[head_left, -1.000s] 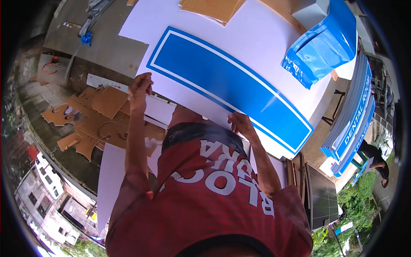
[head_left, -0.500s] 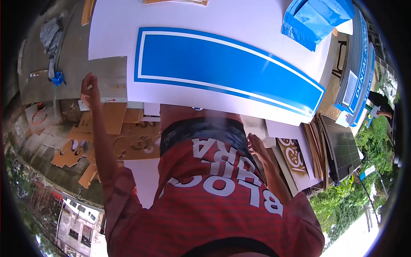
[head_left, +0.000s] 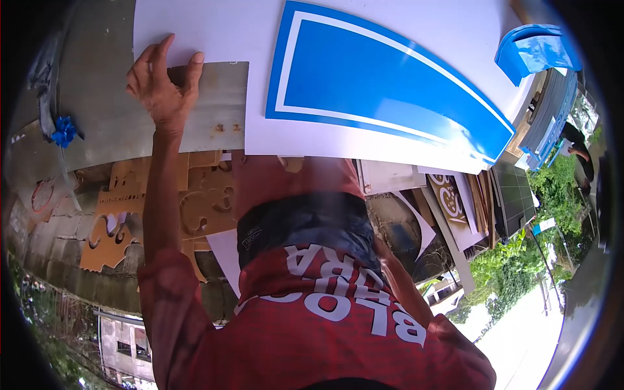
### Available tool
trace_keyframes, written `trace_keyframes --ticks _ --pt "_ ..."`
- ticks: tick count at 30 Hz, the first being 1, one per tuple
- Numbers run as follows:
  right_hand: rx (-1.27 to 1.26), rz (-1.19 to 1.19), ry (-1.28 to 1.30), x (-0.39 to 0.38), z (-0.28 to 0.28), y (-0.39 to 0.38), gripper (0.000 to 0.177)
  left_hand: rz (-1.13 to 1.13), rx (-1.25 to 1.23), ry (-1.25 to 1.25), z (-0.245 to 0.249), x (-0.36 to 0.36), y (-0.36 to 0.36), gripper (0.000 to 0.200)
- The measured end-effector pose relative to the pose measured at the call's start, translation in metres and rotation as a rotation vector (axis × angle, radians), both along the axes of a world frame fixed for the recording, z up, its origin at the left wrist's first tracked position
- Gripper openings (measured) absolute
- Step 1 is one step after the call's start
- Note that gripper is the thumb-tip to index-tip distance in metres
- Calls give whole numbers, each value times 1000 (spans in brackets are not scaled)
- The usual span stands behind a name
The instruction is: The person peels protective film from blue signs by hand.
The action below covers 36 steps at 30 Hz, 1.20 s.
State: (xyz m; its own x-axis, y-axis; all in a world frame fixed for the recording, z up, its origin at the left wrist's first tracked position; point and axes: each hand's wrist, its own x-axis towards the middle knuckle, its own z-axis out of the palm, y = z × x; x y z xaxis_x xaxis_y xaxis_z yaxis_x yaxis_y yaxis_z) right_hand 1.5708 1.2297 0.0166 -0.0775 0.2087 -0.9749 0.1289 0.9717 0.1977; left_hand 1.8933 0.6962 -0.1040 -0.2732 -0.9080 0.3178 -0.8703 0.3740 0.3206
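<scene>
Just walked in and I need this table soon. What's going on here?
A person in a red shirt is leaning over the table. Their left hand lies spread on the corner of a grey metal sheet, where it meets a white board bearing a blue panel. The right hand is out of sight beside the body. Cardboard cut-outs lie lower down.

The white board [head_left: 208,26] looks smooth and matt; its blue panel [head_left: 390,84] is glossy film. The grey sheet [head_left: 218,110] under the left hand [head_left: 162,88] is dull, rust-spotted metal. The cutouts [head_left: 201,208] are matt brown cardboard.
</scene>
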Motion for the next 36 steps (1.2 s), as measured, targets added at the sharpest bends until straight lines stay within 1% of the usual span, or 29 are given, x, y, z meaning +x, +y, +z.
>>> trace_keyframes --ticks 4,6,8,10,12,13,16,17,19,20,24,29,32,35,36 --pt "10 115 -14 -9 7 -11 58 14 6 -52 -2 3 -1 52" --pt "-13 255 -20 -23 4 -21 58 8 9 -56 -2 3 -2 51" --pt "-76 486 -22 -39 3 -49 51 -2 -21 -74 -3 5 -2 50" --pt "-345 519 57 -40 11 -117 41 -4 -59 -90 -5 7 -4 48" --pt "-531 495 143 -40 8 -175 26 -18 -98 -88 -7 7 -6 47" --pt "-664 464 153 -45 3 -194 18 -28 -121 -88 -8 8 -8 47" --pt "-891 763 282 -42 13 -277 21 3 -122 -139 -10 11 -9 47" --pt "-985 802 319 -44 10 -288 23 -6 -104 -161 -9 12 -8 52" --pt "-1168 906 388 -53 -4 -307 32 -16 -180 -105 9 -12 -3 42" --pt "-1176 965 418 -56 -6 -318 36 -26 -214 -75 16 -20 0 37" --pt "-1409 1103 546 -72 -33 -349 36 -35 -303 -101 10 -15 -2 34" --pt "-1572 1286 573 -77 -51 -382 37 -65 -415 -8 -7 -11 -6 32" --pt "-1612 1373 583 -73 -59 -398 36 -76 -416 -29 -9 -6 -6 32" --pt "-1683 1467 631 -66 -65 -415 34 -6 -274 -191 8 -10 1 31" --pt "-1673 1477 637 -63 -65 -419 34 -38 -374 -182 3 -9 0 30"
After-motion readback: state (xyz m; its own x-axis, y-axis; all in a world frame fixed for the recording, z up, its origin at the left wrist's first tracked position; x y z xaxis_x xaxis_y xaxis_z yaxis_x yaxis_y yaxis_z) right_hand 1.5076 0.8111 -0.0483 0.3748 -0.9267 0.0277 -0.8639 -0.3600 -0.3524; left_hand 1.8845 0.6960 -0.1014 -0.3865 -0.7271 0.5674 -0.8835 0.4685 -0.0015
